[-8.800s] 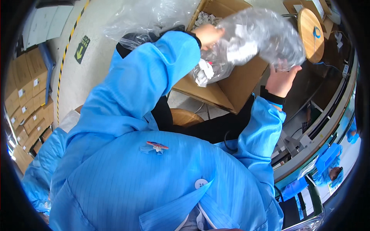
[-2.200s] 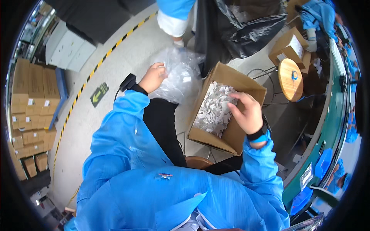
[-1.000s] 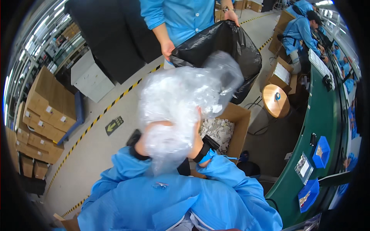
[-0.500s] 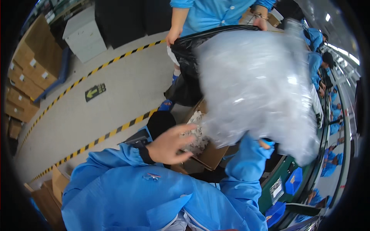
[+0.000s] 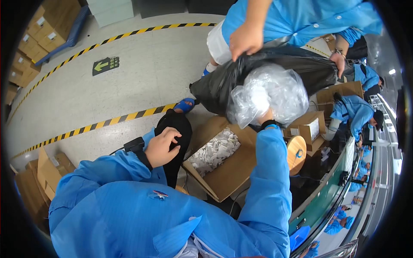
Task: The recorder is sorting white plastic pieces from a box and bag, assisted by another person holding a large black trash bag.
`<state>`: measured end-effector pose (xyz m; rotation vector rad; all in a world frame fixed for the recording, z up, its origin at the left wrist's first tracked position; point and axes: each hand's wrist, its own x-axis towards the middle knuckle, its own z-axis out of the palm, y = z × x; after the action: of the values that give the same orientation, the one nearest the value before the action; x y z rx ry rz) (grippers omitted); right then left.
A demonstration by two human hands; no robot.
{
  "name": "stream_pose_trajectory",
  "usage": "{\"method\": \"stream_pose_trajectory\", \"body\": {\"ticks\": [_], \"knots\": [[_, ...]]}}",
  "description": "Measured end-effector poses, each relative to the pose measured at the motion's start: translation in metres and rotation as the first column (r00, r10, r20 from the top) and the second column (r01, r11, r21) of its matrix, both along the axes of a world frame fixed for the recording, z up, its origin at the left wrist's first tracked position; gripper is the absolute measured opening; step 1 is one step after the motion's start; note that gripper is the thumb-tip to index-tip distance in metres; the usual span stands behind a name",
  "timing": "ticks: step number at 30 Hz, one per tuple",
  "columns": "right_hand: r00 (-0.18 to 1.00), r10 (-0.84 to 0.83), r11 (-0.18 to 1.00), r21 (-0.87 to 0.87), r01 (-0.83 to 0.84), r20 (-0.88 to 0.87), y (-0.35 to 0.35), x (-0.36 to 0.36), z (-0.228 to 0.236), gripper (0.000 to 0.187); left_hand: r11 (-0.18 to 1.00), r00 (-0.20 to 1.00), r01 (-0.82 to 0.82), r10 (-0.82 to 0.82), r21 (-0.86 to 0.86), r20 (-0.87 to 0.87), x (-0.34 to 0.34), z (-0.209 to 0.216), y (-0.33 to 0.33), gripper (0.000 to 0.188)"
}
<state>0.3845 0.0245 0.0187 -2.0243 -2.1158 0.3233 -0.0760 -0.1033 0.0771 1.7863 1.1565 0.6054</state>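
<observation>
My right hand (image 5: 268,115) reaches forward into a bunched-up bundle of clear plastic (image 5: 288,88), which hides most of its fingers. The bundle sits at the mouth of a large black plastic bag (image 5: 211,90). Opposite me, a co-worker in a blue smock keeps that bag spread, with one hand (image 5: 247,39) on its left rim and the other hand (image 5: 338,63) on its right. Over my thigh, my left hand (image 5: 161,147) holds nothing, its fingers loosely bent and apart.
Below the bundle stands an open cardboard box (image 5: 230,174) containing white scraps (image 5: 215,152). A round wooden disc (image 5: 296,155) and a smaller carton (image 5: 306,127) are to its right. A green conveyor belt (image 5: 314,210) runs along the right. Cartons (image 5: 45,34) are stacked far left.
My right hand has brought the spread-out clear plastic down, and it is now bunched at the black bag. My left hand has drawn back left. The co-worker appears nearer, still gripping the bag.
</observation>
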Motion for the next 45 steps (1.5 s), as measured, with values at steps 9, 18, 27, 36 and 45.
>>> {"method": "stream_pose_trajectory", "body": {"ticks": [9, 18, 27, 36, 45], "knots": [[0.550, -0.155, 0.983, -0.075, 0.165, -0.820, 0.101, 0.040, 0.059, 0.040, 1.000, 0.997, 0.013, -0.011, 0.025, -0.070, 0.001, -0.008, 0.018, 0.020], [0.988, -0.128, 0.969, -0.199, 0.144, 0.090, 0.052, 0.001, -0.064, 0.039, 0.999, 0.998, 0.036, -0.036, 0.004, -0.051, 0.016, -0.008, 0.026, 0.017], [0.962, 0.013, 0.949, 0.307, 0.074, -0.272, -0.099, -0.039, 0.055, 0.021, 1.000, 0.995, 0.003, -0.005, -0.025, -0.100, 0.025, -0.022, 0.021, 0.016], [0.965, 0.198, 0.459, -0.853, -0.248, -0.174, -0.237, -0.112, -0.135, 0.029, 0.992, 0.980, 0.128, -0.127, -0.001, -0.150, 0.043, -0.031, 0.012, 0.016], [0.986, -0.152, 0.380, -0.925, -0.005, -0.068, -0.318, -0.182, -0.406, 0.043, 0.995, 0.962, 0.091, -0.101, -0.050, -0.255, 0.056, -0.030, 0.017, 0.017]]}}
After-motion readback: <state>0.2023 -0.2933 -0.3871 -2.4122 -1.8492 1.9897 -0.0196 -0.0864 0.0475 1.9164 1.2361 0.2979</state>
